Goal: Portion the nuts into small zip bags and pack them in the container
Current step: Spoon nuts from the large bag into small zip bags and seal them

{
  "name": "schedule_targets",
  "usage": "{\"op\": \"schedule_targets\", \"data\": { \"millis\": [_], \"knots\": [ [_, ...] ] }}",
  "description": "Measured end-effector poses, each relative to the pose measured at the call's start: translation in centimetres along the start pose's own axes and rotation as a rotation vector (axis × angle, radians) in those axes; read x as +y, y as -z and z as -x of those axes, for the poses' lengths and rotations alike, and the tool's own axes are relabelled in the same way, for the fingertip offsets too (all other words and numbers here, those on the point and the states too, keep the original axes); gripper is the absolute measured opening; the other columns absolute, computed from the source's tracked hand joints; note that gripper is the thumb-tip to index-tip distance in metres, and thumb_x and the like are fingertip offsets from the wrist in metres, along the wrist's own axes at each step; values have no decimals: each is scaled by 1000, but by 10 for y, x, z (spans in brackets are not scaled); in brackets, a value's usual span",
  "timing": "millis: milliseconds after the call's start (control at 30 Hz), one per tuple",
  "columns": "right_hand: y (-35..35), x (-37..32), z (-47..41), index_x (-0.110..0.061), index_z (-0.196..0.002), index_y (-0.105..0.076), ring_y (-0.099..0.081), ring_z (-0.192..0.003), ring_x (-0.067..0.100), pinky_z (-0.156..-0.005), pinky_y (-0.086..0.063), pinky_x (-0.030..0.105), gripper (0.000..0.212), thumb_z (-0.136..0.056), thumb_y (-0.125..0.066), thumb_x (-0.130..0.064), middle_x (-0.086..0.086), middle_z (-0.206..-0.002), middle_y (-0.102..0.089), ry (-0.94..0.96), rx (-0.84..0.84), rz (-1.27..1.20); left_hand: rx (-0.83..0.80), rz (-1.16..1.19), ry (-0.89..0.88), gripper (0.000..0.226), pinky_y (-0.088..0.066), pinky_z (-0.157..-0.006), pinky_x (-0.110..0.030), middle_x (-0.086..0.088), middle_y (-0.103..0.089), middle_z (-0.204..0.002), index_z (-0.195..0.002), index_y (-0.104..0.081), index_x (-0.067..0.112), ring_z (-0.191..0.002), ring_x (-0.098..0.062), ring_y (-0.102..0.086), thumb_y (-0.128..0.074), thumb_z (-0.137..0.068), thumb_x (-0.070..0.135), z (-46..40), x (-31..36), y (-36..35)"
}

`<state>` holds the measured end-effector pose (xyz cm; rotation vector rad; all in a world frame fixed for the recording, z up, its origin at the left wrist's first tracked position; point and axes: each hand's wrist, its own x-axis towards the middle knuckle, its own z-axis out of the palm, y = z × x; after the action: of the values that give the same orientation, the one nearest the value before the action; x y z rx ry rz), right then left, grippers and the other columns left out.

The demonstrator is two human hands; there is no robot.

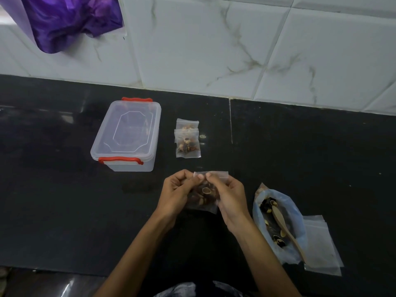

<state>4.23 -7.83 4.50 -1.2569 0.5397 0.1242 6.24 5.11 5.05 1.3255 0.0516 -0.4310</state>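
Observation:
Both hands hold a small clear zip bag (203, 195) filled with mixed nuts above the black counter (300, 146). My left hand (177, 194) pinches the bag's top strip near its left end. My right hand (229, 197) pinches the same strip beside it, thumb on top. Two filled zip bags (188, 139) lie overlapping on the counter behind my hands. A clear lidded container (126, 133) with red latches stands to their left, lid on. The big open bag of nuts (276, 224) lies at the right with a wooden spoon (286, 228) in it.
A stack of empty zip bags (321, 247) lies right of the nut bag near the counter's front edge. A purple cloth (70, 20) hangs on the tiled wall at the upper left. A small nut fragment (202, 136) lies beside the filled bags.

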Motion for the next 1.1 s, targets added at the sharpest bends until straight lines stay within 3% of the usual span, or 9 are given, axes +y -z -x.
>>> {"op": "schedule_targets", "data": {
  "millis": [333, 467, 633, 733, 900, 1100],
  "knots": [
    [1, 6, 2, -9, -97, -71, -70, -91, 24, -87, -54, 49, 35, -70, -72, -32, 11, -93, -73, 12, -59, 42, 66, -49, 71, 28, -58, -67, -33, -12, -72, -90, -89, -69, 9, -81, -22, -70, -68, -70, 28, -2, -4, 8],
    [3, 7, -3, -14, -105, -66, -68, -96, 20, -87, -55, 42, 39, -73, -69, -35, 8, -102, -71, -4, -77, 36, 135, -76, 49, 12, -57, -71, -36, -9, -72, -87, -80, -69, 12, -83, -21, -69, -67, -75, 23, -3, -2, 8],
    [5, 8, -10, -4, -98, -66, -69, -92, 23, -80, -55, 35, 23, -90, -60, -25, 14, -95, -70, 8, -50, 50, 211, -18, 44, 10, -57, -66, -34, 0, -72, -71, -72, -67, 8, -70, -14, -69, -66, -81, 14, -2, 1, 6],
    [4, 8, -10, -8, -92, -67, -69, -90, 23, -83, -56, 39, 20, -90, -59, -26, 10, -90, -71, 42, -23, 86, 176, 10, 65, 10, -59, -68, -35, -2, -72, -79, -74, -68, 10, -79, -18, -70, -67, -75, 20, -1, -1, 7],
    [2, 8, -6, -12, -93, -68, -69, -90, 22, -85, -55, 47, 19, -89, -60, -29, 8, -91, -72, 77, -13, 137, 133, -9, 96, 31, -58, -69, -35, -4, -72, -89, -88, -66, 16, -84, -19, -70, -67, -64, 35, -3, -3, 4],
    [-2, 9, -3, -11, -94, -69, -69, -89, 21, -84, -56, 46, 21, -85, -66, -30, 7, -90, -72, 64, -10, 129, 166, -46, 111, 5, -57, -64, -27, -5, -72, -82, -84, -67, 11, -75, -14, -70, -64, -83, 15, -6, -3, 3]
  ]
}}
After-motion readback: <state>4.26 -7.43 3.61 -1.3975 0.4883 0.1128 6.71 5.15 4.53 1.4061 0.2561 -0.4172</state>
